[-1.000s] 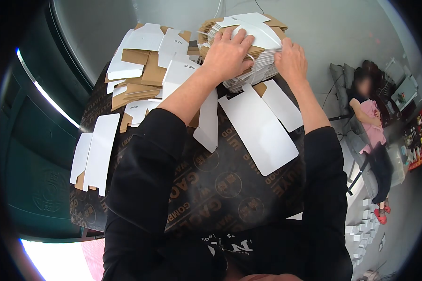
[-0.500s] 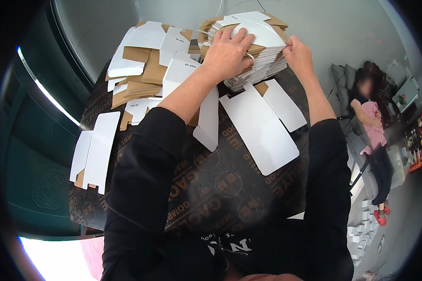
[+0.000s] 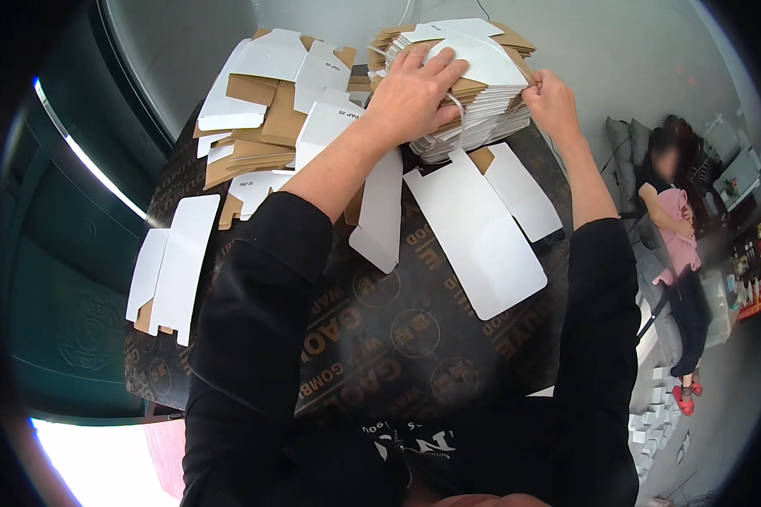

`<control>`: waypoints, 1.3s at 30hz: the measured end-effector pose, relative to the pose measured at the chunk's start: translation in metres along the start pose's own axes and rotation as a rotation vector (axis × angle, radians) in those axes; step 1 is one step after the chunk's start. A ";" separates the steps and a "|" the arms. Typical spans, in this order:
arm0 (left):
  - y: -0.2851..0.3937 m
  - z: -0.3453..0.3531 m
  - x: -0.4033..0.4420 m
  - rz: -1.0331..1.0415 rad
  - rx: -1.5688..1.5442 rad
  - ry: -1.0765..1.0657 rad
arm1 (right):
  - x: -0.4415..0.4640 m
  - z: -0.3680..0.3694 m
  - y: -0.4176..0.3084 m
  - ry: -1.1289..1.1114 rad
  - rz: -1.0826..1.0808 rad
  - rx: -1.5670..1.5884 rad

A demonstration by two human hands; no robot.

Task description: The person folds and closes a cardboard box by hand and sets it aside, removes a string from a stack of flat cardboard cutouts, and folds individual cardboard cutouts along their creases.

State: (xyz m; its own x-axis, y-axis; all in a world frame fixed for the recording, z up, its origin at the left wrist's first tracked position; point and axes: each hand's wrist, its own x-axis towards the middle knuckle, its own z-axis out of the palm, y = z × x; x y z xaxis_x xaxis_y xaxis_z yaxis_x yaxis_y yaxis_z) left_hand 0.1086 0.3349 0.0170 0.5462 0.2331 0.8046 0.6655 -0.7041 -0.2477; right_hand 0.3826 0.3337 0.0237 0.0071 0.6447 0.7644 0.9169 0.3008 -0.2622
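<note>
1. Nearest us, a loose white carton (image 3: 482, 245) lies flat on the dark counter (image 3: 380, 338).
2. Our left hand (image 3: 410, 97) rests, fingers apart, atop the carton stack (image 3: 492, 120).
3. Our right hand (image 3: 554, 106) has its fingertips together at that stack's right corner; we cannot tell what they pinch.
4. Well apart, rightward, is a person (image 3: 676, 220).

The left hand (image 3: 409, 100) hides part of the cardboard stack (image 3: 500, 110) beneath it.

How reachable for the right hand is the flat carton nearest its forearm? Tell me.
Probably yes: the carton lies mostly uncovered, though the right hand is busy at a corner of the bundle.
</note>
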 end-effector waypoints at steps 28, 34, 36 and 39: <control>0.004 -0.015 -0.017 0.042 -0.034 0.018 | 0.055 -0.045 -0.042 -0.181 -0.128 -0.237; 0.006 -0.022 -0.025 0.005 -0.041 0.022 | 0.098 0.010 -0.090 -0.277 -0.360 -0.266; 0.006 -0.023 -0.030 -0.023 -0.053 0.017 | 0.112 0.024 -0.097 -0.333 -0.366 -0.350; 0.005 -0.024 -0.030 -0.002 -0.042 0.042 | 0.140 0.027 -0.092 -0.486 -0.379 -0.433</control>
State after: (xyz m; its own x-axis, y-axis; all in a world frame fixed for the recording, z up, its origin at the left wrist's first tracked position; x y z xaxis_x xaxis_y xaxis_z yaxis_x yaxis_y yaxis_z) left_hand 0.0837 0.3082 0.0047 0.5224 0.2073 0.8271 0.6444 -0.7313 -0.2237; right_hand 0.2884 0.4157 0.1391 -0.4248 0.8200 0.3837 0.8973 0.3253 0.2984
